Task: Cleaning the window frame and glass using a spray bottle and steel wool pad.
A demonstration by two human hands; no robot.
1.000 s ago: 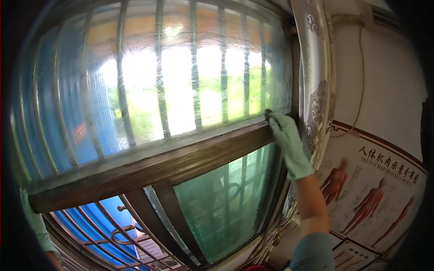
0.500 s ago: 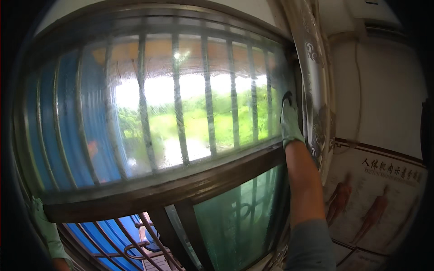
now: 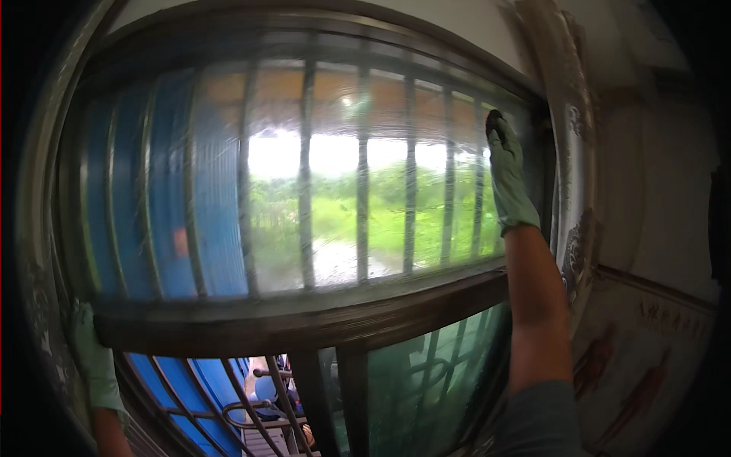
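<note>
A pale green glove covers my right hand (image 3: 512, 177), raised against the right side of a wet, streaky window pane (image 3: 304, 206). Its fingers close over a small dark thing (image 3: 495, 120) at the glass, too little of which shows to name. At lower left, my left hand (image 3: 93, 354) wears a matching glove. Its fingers stretch upward against the left end of the brown window frame (image 3: 304, 327); some of them are hidden from sight.
Metal bars (image 3: 308, 183) stand behind the pane. Below the rail are green-tinted glass (image 3: 434, 381) and an opening with curved bars (image 3: 236, 404). A patterned curtain (image 3: 575, 152) hangs at the right, beside a wall poster (image 3: 640, 343). A blue panel (image 3: 167, 190) lies outside.
The view has shifted, so the window sits further right. My right hand has moved higher along the pane's right side. My left hand stays by the frame's lower left end.
</note>
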